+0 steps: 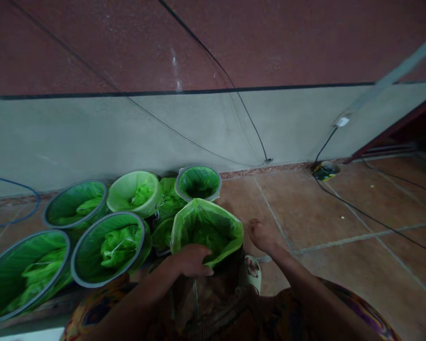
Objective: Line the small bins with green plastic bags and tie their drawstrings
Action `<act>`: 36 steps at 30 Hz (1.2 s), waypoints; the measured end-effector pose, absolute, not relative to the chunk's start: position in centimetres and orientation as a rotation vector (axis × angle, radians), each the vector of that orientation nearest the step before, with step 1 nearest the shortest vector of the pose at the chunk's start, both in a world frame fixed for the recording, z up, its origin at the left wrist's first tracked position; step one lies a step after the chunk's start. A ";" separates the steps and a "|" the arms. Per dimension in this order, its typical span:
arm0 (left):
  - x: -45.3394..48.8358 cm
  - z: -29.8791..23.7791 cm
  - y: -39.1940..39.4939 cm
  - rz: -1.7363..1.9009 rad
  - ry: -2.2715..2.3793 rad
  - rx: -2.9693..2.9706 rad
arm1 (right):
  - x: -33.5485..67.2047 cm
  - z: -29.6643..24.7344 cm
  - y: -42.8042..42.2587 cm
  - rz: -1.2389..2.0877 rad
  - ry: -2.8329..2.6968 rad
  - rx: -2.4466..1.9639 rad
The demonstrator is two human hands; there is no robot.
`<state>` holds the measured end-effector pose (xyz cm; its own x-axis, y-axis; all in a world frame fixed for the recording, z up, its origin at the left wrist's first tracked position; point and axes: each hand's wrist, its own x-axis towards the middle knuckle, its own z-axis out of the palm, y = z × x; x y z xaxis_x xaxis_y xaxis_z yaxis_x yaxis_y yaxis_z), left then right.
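In front of me stands a bin lined with a green plastic bag [175, 232], its mouth facing up and the bag folded over the rim. My left hand [193, 260] grips the near edge of that liner, fingers inside the mouth and thumb outside. Just right of the bin, my right hand [261, 234] hangs with its fingers curled in; I see nothing in it and a small gap to the liner. Loose green plastic lies down in the bin, its bottom dark.
Several more green-lined bins stand to the left, including a grey-rimmed bin [78, 246], a pale green basin [115, 194] and a small bin [218, 182] by the wall. A tin can [324, 170] sits on the tiled floor [326, 237] near a black cable [369, 218]. My slipper [252, 274] is below.
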<state>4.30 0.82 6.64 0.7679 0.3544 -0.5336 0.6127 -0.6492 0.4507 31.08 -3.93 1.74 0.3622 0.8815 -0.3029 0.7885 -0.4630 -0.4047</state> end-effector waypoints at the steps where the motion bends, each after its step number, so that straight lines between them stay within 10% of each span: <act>1: 4.6 6.7 0.6 -0.480 0.733 2.341 | 31.2 1.2 -3.9 0.798 -1.451 -2.446; 9: 7.6 5.2 -2.0 -0.359 0.794 2.500 | 30.0 -0.8 -3.7 1.272 -0.822 -2.107; 18: 7.9 4.2 -2.3 -0.378 0.588 2.489 | 29.9 1.8 -3.1 0.565 -1.239 -2.282; 26: 7.6 4.9 -2.3 -0.335 0.651 2.435 | 30.0 2.4 -2.7 0.638 -1.187 -2.312; 36: 2.6 5.4 6.2 0.051 1.927 2.103 | 30.3 1.0 -2.2 0.790 -1.137 -2.263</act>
